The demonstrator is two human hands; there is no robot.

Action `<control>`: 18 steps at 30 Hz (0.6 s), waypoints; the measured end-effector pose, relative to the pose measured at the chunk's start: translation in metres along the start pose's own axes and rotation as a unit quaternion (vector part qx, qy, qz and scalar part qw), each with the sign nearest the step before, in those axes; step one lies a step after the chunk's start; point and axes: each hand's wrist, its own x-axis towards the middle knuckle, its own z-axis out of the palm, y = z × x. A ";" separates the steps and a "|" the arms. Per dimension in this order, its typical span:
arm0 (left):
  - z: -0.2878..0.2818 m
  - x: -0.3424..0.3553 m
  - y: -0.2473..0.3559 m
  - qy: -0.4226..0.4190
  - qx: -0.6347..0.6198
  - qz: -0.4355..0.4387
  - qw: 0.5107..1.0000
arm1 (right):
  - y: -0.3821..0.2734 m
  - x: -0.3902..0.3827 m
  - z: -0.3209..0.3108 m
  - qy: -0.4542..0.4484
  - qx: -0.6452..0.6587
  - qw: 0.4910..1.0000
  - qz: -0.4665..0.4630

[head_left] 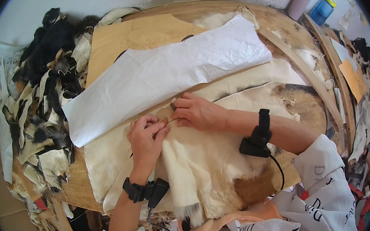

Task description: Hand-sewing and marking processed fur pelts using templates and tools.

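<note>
Mid-frame, left hand [144,140] has fingers pinched on the cream hide [198,154], right hand [199,114] pinches a skinny needle-looking thing [171,121], super narrow.

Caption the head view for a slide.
Left hand and right hand close together over pale hide, something thin between their fingertips, a white sheet beyond.

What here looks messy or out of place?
The tangled heap of black, brown and cream fur scraps left of the smooth white sheet looks messy: ragged pieces overlap at all angles. I see nothing spilled.
</note>
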 end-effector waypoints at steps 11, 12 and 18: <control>0.004 0.005 0.001 0.031 0.030 0.025 0.999 | 0.001 0.003 -0.001 0.016 0.008 1.000 -0.002; 0.004 0.005 0.000 0.040 0.038 0.025 0.998 | 0.001 0.004 -0.001 0.014 0.023 1.000 0.013; 0.005 0.006 -0.003 0.050 0.016 0.013 0.999 | -0.001 0.011 0.005 0.038 0.035 0.998 0.032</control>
